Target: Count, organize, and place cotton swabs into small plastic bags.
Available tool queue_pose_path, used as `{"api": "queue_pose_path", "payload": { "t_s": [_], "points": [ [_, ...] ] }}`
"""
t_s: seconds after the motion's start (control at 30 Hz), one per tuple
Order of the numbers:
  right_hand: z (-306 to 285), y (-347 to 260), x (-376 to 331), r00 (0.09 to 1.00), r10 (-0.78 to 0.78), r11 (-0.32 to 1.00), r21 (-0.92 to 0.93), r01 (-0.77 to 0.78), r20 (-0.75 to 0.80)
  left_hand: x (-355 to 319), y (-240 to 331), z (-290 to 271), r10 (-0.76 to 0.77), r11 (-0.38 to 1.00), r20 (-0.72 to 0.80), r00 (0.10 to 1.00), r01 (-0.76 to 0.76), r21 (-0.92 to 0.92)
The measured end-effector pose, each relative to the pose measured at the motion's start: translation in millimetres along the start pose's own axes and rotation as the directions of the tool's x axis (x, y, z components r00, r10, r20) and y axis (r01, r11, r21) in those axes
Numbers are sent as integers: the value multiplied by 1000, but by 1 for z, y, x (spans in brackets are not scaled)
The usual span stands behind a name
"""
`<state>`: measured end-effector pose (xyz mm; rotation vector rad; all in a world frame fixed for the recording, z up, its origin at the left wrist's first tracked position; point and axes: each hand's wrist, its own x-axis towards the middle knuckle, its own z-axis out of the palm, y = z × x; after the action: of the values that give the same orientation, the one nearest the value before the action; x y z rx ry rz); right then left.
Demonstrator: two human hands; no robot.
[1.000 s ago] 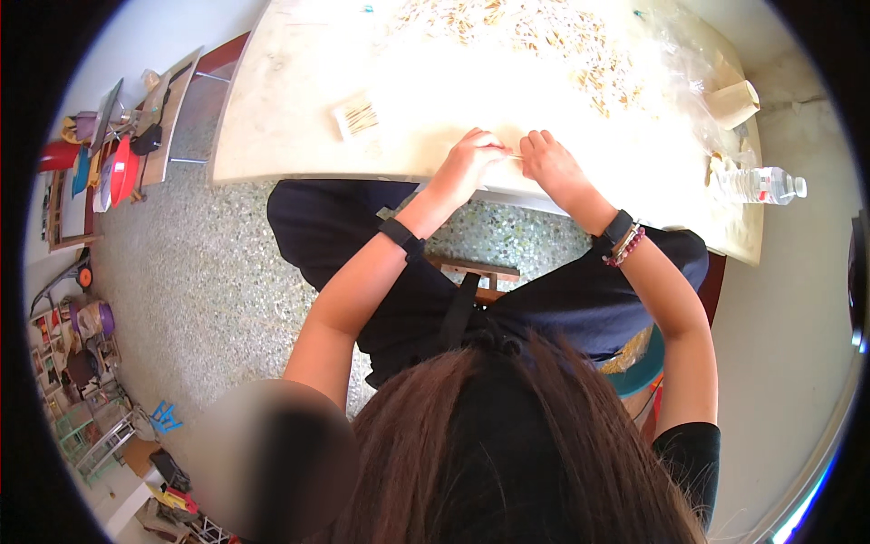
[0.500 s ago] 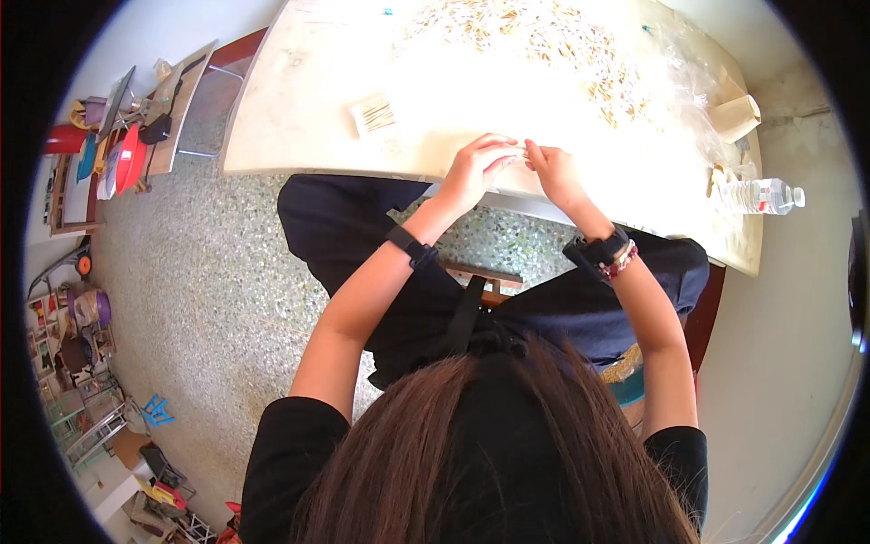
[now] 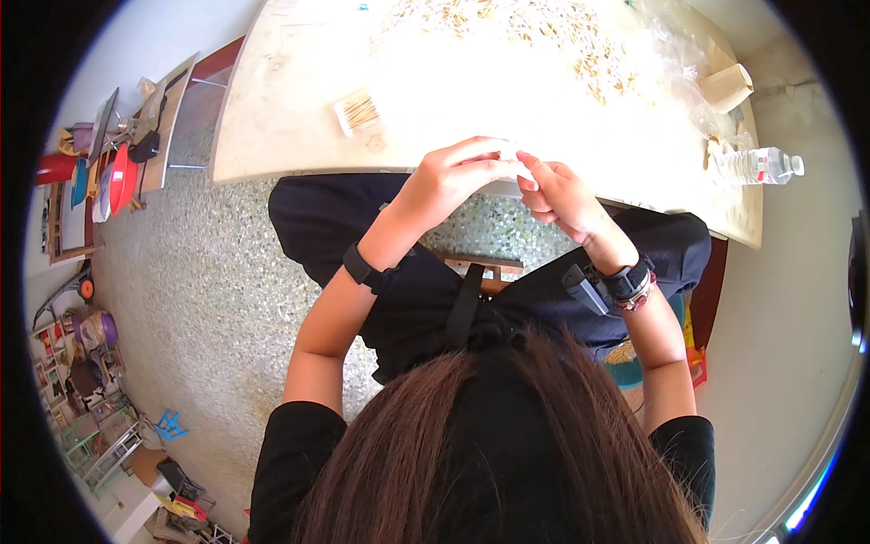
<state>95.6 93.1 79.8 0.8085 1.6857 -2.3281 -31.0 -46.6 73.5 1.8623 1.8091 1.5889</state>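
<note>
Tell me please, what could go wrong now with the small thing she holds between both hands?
The left hand and right hand pinch a small white piece right at the table edge, so if dropped it may fall to the floor. The water bottle lies near the far edge and might roll off.

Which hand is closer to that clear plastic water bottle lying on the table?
The right hand. The bottle lies at the table's right end, off to that hand's right; the left hand is farther away, on the other side.
</note>
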Motion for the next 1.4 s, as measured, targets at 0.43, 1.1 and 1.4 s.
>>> {"api": "queue_pose_path", "payload": {
  "t_s": [0.43,1.1,1.4],
  "points": [
    [8,10,0,981,63,973,206,-102,184,9,17,10,-372,928,-118,921,371,-33],
    [19,15,-1,997,-81,932,356,75,2,1,4,33,-485,863,-80,871,461,-209],
    [18,14,1,971,-158,935,290,205,-178,4,19,37,-635,637,-46,771,489,-595]
  ]
}}
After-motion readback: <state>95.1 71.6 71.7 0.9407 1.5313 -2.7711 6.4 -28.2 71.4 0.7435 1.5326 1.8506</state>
